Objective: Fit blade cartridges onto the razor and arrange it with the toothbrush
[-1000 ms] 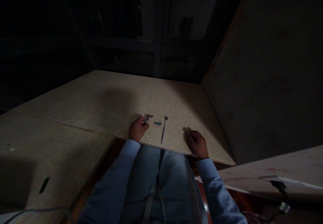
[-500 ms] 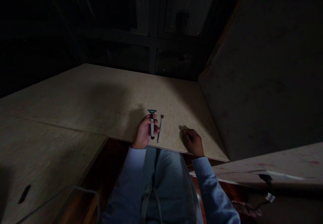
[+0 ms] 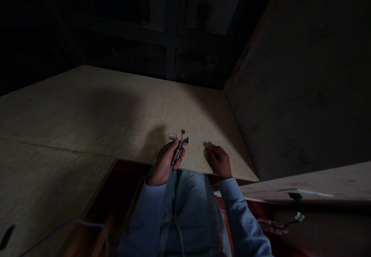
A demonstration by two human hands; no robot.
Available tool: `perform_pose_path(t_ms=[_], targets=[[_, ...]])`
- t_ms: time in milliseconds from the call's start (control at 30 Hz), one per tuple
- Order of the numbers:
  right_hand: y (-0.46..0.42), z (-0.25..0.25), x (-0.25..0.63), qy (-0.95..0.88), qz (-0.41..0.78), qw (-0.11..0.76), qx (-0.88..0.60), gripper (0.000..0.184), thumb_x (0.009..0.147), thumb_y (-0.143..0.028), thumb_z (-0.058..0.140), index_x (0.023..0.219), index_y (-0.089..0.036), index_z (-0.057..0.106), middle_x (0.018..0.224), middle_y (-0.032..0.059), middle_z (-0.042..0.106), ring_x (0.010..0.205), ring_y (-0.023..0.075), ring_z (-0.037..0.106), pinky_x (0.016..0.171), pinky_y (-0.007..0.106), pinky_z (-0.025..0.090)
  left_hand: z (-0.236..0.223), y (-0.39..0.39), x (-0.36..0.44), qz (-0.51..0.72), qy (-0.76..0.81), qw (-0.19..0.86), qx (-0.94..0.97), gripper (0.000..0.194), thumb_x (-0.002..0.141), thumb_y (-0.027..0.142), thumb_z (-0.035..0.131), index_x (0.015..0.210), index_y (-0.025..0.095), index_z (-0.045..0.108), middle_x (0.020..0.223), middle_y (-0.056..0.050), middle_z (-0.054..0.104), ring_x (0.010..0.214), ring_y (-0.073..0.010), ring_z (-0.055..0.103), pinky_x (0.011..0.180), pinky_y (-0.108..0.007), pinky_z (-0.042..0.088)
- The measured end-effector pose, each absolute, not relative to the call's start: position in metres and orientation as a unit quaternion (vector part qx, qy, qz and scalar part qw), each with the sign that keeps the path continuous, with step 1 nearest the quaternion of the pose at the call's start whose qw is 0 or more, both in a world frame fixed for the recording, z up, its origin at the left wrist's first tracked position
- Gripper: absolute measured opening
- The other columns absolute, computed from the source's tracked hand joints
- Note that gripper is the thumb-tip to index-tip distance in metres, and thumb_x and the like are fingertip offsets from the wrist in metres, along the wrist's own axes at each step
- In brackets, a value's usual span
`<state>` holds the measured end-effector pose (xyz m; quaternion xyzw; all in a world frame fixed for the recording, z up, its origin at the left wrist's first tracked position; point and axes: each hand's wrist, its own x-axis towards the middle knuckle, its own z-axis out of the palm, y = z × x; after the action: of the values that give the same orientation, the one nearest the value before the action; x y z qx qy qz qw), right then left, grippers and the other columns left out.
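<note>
My left hand point(image 3: 165, 160) is closed round a razor point(image 3: 177, 155) with a grey and black handle. The razor is held tilted, its dark head pointing up and to the right, just above the tabletop. Behind that hand lies a slim light stick with a small dark head point(image 3: 183, 132), mostly covered by the fingers and razor. Just beyond the fingertips is a small clear case with something green in it point(image 3: 173, 136). My right hand point(image 3: 220, 162) rests on the table at the right, fingers curled in, with nothing visible in it.
A pale marbled tabletop point(image 3: 121, 121) spreads ahead and to the left. A tall panel point(image 3: 295, 106) bounds it on the right, and a dark window point(image 3: 171, 33) stands behind. Lower left, a cable point(image 3: 89, 223) loops by the table edge. Another cable point(image 3: 286, 226) hangs lower right.
My left hand has turned the razor from upright to a rightward tilt and moved slightly down. The small clear case now shows beyond it. My right hand keeps its place on the table.
</note>
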<state>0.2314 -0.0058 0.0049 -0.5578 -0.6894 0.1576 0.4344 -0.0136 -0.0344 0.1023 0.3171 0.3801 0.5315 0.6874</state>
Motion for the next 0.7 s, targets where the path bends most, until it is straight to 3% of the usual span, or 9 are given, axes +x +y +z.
perform_pose_path(t_ms=[233, 500, 700], targets=[[-0.006, 0.004, 0.231, -0.689, 0.157, 0.43, -0.562, 0.026, 0.09, -0.033, 0.054, 0.093, -0.02, 0.076, 0.093, 0.0112, 0.074, 0.089, 0.0247, 0.069, 0.081, 0.038, 0.055, 0.102, -0.036, -0.026, 0.504, 0.34, 0.73, 0.312, 0.047, 0.069, 0.055, 0.081, 0.084, 0.012, 0.07, 0.063, 0.002, 0.057, 0.04, -0.0048, 0.043, 0.038, -0.02, 0.027], [-0.012, 0.014, 0.223, -0.631, 0.231, 0.485, -0.56, 0.027, 0.087, -0.043, 0.062, 0.09, -0.02, 0.077, 0.093, 0.0099, 0.075, 0.09, 0.0253, 0.069, 0.086, 0.041, 0.054, 0.095, -0.036, -0.023, 0.457, 0.377, 0.696, 0.405, 0.049, 0.075, 0.057, 0.076, 0.091, 0.01, 0.073, 0.066, 0.001, 0.057, 0.045, -0.0049, 0.042, 0.04, -0.021, 0.023], [-0.04, 0.041, 0.174, -0.535, 0.419, 0.568, -0.464, 0.04, 0.088, -0.05, 0.068, 0.119, -0.024, 0.072, 0.112, 0.0077, 0.074, 0.105, 0.023, 0.068, 0.097, 0.04, 0.053, 0.099, -0.037, -0.021, 0.432, 0.414, 0.657, 0.459, 0.053, 0.074, 0.064, 0.073, 0.079, 0.013, 0.067, 0.064, 0.002, 0.055, 0.046, -0.0055, 0.038, 0.041, -0.02, 0.023]])
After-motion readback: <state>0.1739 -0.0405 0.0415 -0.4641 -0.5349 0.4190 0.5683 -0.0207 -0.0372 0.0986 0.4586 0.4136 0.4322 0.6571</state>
